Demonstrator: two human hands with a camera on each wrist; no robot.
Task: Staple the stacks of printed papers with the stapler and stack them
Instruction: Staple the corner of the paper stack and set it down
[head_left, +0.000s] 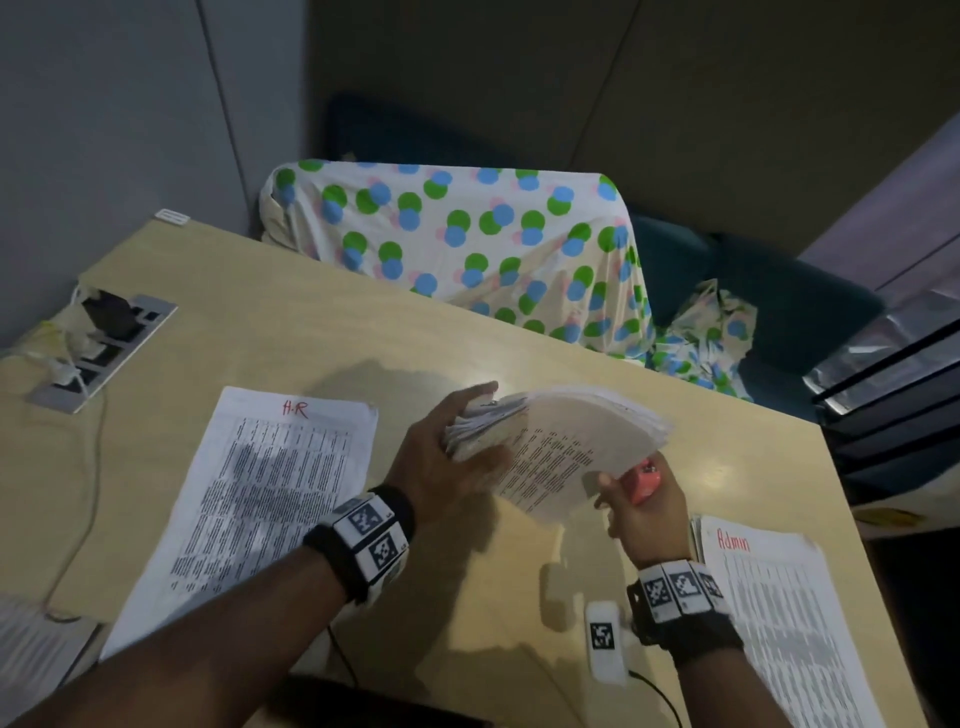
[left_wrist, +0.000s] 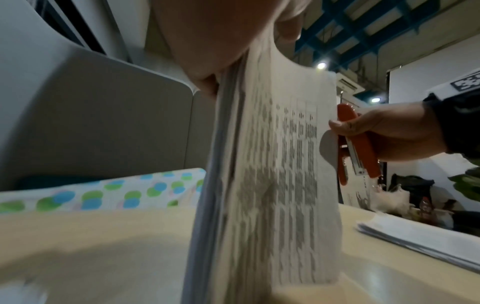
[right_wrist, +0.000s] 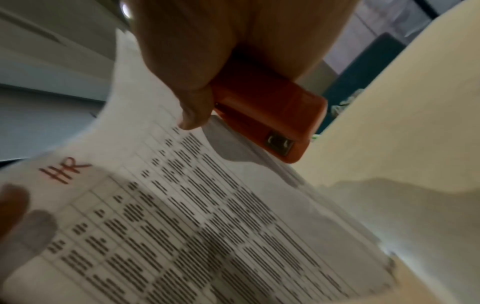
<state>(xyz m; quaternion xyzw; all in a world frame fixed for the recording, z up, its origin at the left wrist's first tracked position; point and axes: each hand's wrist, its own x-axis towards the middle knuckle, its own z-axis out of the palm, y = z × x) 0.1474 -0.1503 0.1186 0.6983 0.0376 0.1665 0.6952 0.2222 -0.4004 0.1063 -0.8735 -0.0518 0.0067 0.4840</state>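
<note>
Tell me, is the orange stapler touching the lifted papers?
Cannot tell. Left wrist view shows the stapler right beside the held stack, but blur hides any contact.

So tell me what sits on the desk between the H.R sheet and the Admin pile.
Head view: only a white tagged device, below the raised stack.

Beyond the wooden desk (head_left: 363, 332), a chair under dotted cloth (head_left: 467, 249); at left, a socket panel (head_left: 104, 348) with trailing cable (head_left: 78, 519); near the front edge, a small white tagged device (head_left: 604, 642).
</note>
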